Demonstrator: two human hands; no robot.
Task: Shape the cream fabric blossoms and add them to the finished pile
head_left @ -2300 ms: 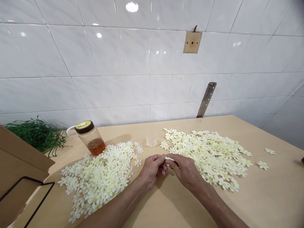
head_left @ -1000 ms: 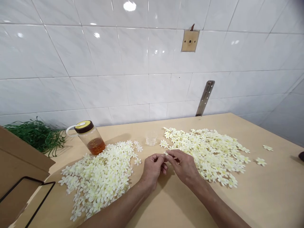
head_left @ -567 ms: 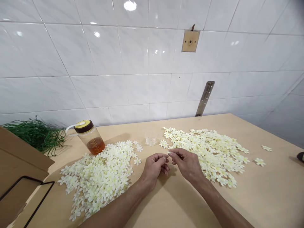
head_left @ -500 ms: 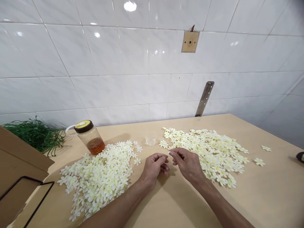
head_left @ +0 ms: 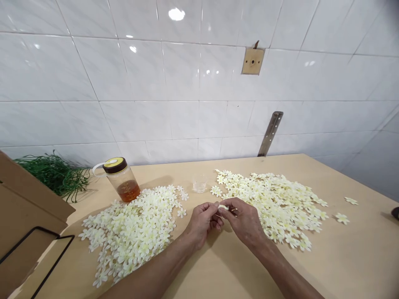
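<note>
Between the fingertips of both hands is a small cream-white artificial flower point(head_left: 223, 207), seen edge-on and partly hidden by the fingers. My left hand point(head_left: 202, 222) is closed in a pinch at its left side. My right hand point(head_left: 245, 218) pinches it from the right, thumb in front. Both hands are just above the table, fingertips nearly meeting. A loose pile of white artificial flowers point(head_left: 137, 232) lies to the left of my left hand. Right of my right hand spreads a second pile of yellowish-white flowers point(head_left: 280, 203). Behind the hands stands a small clear cup point(head_left: 199, 185).
A bottle of amber liquid point(head_left: 128, 189) stands behind the left pile. Green wire-like stems point(head_left: 52, 172) lie at the far left, behind a cardboard box point(head_left: 28, 216) and a black metal frame point(head_left: 64, 253). The tiled wall point(head_left: 149, 120) bounds the wooden table point(head_left: 218, 274) at the back.
The two hands have come together, and more of the flower shows between the fingertips. The whole view has shifted slightly.
</note>
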